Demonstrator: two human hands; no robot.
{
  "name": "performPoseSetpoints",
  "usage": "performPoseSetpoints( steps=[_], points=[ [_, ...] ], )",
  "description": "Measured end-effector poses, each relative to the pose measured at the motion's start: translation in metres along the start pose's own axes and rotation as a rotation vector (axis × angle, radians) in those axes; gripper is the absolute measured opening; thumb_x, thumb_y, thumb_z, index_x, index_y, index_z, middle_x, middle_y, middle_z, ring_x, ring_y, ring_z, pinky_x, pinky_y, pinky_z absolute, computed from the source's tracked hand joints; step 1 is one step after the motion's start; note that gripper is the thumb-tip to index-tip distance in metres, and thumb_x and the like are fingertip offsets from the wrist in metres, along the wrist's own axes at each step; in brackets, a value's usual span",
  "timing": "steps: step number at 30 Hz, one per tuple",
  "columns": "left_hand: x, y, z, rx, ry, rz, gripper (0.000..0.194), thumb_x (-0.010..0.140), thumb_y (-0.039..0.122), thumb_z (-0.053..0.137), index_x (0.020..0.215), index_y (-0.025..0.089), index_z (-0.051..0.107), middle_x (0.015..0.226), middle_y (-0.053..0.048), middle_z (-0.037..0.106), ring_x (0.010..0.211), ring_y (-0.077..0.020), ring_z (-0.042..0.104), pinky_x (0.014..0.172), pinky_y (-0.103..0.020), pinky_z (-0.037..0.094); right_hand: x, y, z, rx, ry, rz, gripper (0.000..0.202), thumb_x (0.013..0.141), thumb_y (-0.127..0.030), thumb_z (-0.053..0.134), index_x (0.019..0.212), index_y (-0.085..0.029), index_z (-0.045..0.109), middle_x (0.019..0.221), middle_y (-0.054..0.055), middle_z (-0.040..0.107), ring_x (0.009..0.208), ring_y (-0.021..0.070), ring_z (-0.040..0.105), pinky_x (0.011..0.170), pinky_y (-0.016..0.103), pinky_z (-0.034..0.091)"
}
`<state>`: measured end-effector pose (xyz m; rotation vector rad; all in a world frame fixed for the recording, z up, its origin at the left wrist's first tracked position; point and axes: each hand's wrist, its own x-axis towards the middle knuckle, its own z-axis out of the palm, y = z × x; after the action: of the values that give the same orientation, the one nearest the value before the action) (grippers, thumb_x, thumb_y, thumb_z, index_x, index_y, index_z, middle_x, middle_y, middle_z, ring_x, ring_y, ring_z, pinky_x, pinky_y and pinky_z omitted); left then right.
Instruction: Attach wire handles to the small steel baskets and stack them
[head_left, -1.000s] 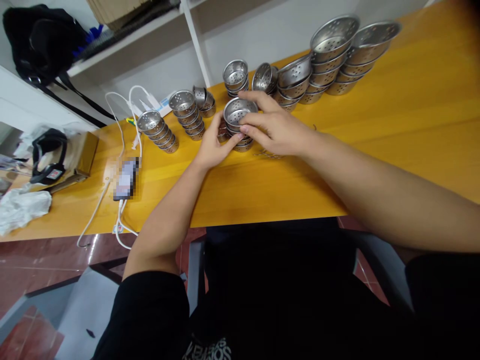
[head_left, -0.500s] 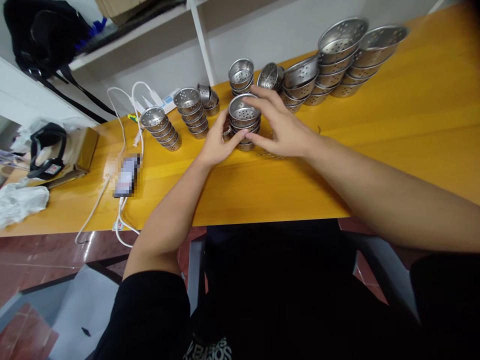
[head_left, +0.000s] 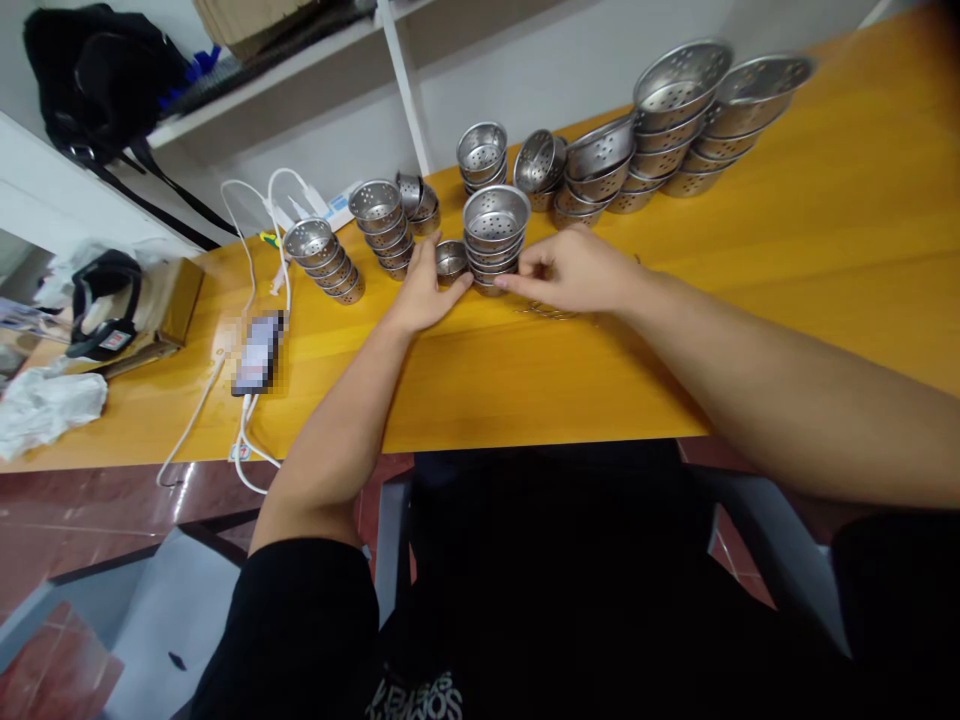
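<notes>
A stack of perforated metal cups [head_left: 496,215] stands upright on the table in front of me. Its lower right side is touched by the thumb and curled fingers of my right hand [head_left: 581,268]. On the other side, my left hand [head_left: 426,295] is open, thumb spread towards the stack's base. Between that hand and the stack sits a small metal cup [head_left: 451,262], partly hidden by the left fingers. Thin wire-like pieces [head_left: 551,311] lie below my right hand.
More stacked perforated cups [head_left: 376,207] and a leaning stack [head_left: 325,247] stand to the left. Behind and right are larger stacks [head_left: 679,95]. A phone [head_left: 257,352] with white cables [head_left: 199,400] lies on the yellow table [head_left: 525,400]. A headset [head_left: 105,300] rests on a box at far left.
My right hand has come down from the stack's upper rim to its lower side, its fingers curling in. My left hand has drawn slightly away, so the small cup shows more.
</notes>
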<state>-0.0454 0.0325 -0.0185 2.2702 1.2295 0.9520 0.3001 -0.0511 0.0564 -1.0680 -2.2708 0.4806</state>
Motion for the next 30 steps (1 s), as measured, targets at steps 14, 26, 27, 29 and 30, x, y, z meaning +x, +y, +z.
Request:
performPoseSetpoints(
  steps=[14, 26, 27, 29, 30],
  points=[
    [-0.008, 0.034, -0.010, 0.033, 0.016, -0.004, 0.114, 0.084, 0.069, 0.119, 0.173, 0.026, 0.061, 0.172, -0.022, 0.073, 0.171, -0.0493, 0.072, 0.155, -0.069, 0.056, 0.007, 0.042, 0.018, -0.033, 0.135, -0.014, 0.044, 0.120, -0.071, 0.077, 0.124, -0.031, 0.093, 0.132, 0.020, 0.093, 0.128, 0.0543, 0.086, 0.122, 0.081, 0.069],
    [-0.021, 0.079, 0.006, -0.190, -0.260, 0.114, 0.104, 0.084, 0.074, 0.114, 0.164, 0.031, 0.064, 0.173, -0.017, 0.079, 0.161, -0.0405, 0.084, 0.143, -0.059, 0.070, 0.016, 0.062, 0.040, -0.012, 0.081, -0.080, 0.057, 0.113, -0.053, 0.081, 0.167, -0.037, 0.089, 0.160, 0.016, 0.090, 0.151, 0.0537, 0.084, 0.136, 0.086, 0.066],
    [-0.019, 0.075, 0.007, -0.189, -0.256, 0.121, 0.106, 0.085, 0.073, 0.114, 0.166, 0.031, 0.062, 0.175, -0.018, 0.078, 0.165, -0.0417, 0.082, 0.146, -0.060, 0.069, 0.016, 0.064, 0.038, -0.028, 0.096, -0.068, 0.050, 0.114, -0.051, 0.077, 0.159, -0.036, 0.094, 0.152, 0.017, 0.092, 0.145, 0.0533, 0.086, 0.133, 0.085, 0.068],
    [-0.017, 0.067, 0.008, -0.171, -0.248, 0.136, 0.110, 0.085, 0.072, 0.114, 0.171, 0.031, 0.058, 0.178, -0.020, 0.076, 0.173, -0.0443, 0.077, 0.150, -0.062, 0.066, 0.015, 0.065, 0.031, -0.041, 0.113, -0.049, 0.046, 0.114, -0.049, 0.073, 0.150, -0.033, 0.097, 0.145, 0.018, 0.093, 0.141, 0.0535, 0.087, 0.131, 0.083, 0.069],
    [-0.016, 0.063, 0.009, -0.160, -0.242, 0.141, 0.112, 0.086, 0.072, 0.113, 0.174, 0.031, 0.056, 0.181, -0.021, 0.074, 0.177, -0.0454, 0.074, 0.151, -0.063, 0.064, 0.014, 0.063, 0.026, -0.035, 0.120, -0.045, 0.047, 0.114, -0.048, 0.071, 0.150, -0.032, 0.098, 0.144, 0.019, 0.092, 0.140, 0.0536, 0.086, 0.130, 0.082, 0.069]
  ],
)
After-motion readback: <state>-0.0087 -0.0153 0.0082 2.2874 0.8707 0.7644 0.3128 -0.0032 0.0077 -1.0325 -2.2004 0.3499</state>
